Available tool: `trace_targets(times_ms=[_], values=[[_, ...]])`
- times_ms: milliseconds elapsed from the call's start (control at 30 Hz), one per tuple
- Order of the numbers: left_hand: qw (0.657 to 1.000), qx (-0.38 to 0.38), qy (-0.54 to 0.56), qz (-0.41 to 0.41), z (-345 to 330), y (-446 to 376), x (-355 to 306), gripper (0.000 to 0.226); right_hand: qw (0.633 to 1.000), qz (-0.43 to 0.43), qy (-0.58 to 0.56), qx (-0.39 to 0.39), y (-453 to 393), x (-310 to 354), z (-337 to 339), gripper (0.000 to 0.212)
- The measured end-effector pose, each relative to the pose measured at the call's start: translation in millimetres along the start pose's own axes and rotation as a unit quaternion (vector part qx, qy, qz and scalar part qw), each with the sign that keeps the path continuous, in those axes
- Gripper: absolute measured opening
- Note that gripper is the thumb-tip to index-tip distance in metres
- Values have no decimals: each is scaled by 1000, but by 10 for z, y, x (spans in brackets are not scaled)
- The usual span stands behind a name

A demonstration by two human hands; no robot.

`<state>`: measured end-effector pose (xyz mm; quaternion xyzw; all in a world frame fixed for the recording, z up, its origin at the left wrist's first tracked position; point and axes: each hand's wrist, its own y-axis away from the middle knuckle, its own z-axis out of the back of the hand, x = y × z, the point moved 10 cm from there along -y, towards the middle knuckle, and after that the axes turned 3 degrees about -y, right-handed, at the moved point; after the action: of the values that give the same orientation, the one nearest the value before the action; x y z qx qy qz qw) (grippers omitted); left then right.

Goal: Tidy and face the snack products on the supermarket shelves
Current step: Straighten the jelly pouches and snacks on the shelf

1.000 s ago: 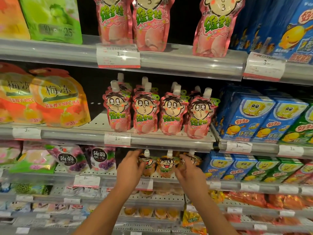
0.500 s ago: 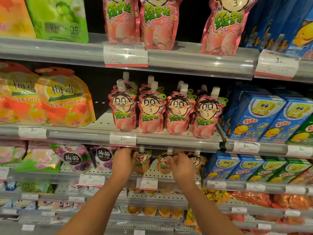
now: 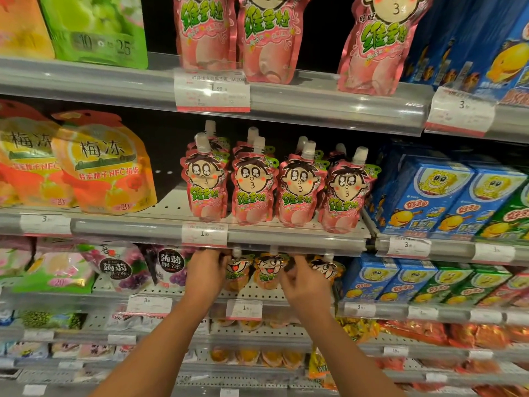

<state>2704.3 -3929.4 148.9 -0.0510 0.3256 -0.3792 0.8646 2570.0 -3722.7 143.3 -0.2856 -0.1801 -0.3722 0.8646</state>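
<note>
Now my left hand (image 3: 206,272) and right hand (image 3: 305,282) flank the upright orange jelly pouches (image 3: 267,272), each pinching an outer pouch.

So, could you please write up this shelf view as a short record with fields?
Setting: supermarket snack shelves, head view
Left hand: at the left orange jelly pouch, fingers curled round its edge
Right hand: between the middle orange pouch and the right orange pouch, grip unclear
Shelf above: four pink spouted pouches upright, facing front, more behind
Right of hands: blue cartoon boxes
Left of hands: grape konjac jelly bags
Price tag: below the orange pouches
</note>
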Motion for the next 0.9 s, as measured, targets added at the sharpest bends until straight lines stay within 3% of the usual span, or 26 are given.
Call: trace_targets(times_ms=[67, 167, 267, 533, 733, 900], values=[[1000, -1, -1, -6, 1, 4, 10, 9, 997, 5, 13, -72, 214, -96, 343, 28], [1000, -1, -5, -6, -30, 15, 44, 9, 989, -73, 1, -126, 353, -508, 682, 42], [1000, -10, 5, -4, -29, 35, 28, 9, 987, -128, 19, -95, 273, -714, 729, 46], [1000, -4, 9, 25, -67, 3, 52, 9, 987, -157, -12, -37, -89, -857, 522, 21], [1000, 2, -11, 15, -90, 13, 39, 14, 986, -166, -16, 24, -182, -796, 258, 30], [1000, 14, -11, 6, -97, 6, 19, 13, 984, -175, -10, 30, -161, -764, 255, 30]])
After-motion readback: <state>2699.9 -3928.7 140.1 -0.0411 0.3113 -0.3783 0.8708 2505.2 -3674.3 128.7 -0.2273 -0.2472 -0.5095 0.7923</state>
